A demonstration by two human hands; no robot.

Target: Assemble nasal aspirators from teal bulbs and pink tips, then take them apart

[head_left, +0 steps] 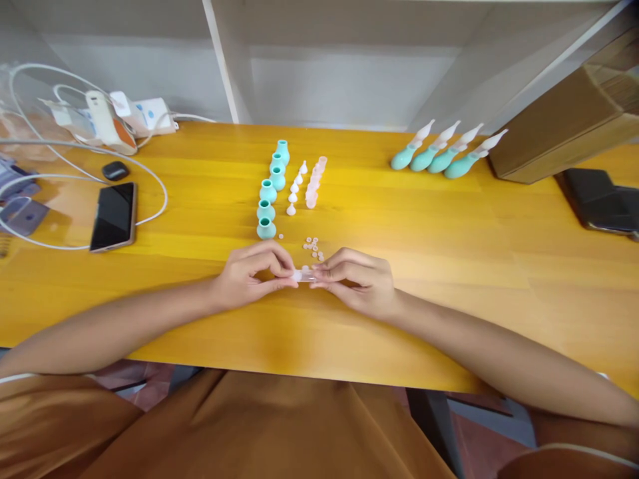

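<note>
A small clear plastic tube (pixel 306 275) lies level between my hands, above the wooden table. My left hand (pixel 259 271) pinches its left end, where a whitish piece shows, partly hidden by the fingertips. The other end sits in the closed fingers of my right hand (pixel 357 279). Just beyond them are several tiny pinkish rings (pixel 313 246), and one lone ring (pixel 281 236) lies to the left. Farther back stand a column of teal rubber bulbs (pixel 267 191), a row of white pointed tips (pixel 294 189) and a row of pale pink tubes (pixel 314 183).
Several joined teal bulbs with white nozzles (pixel 439 158) lie at the back right, beside a cardboard box (pixel 564 126). A black object (pixel 599 199) is at the right edge. At left are a phone (pixel 114 216), a black earbud case (pixel 115 171), cables and white chargers (pixel 144 114).
</note>
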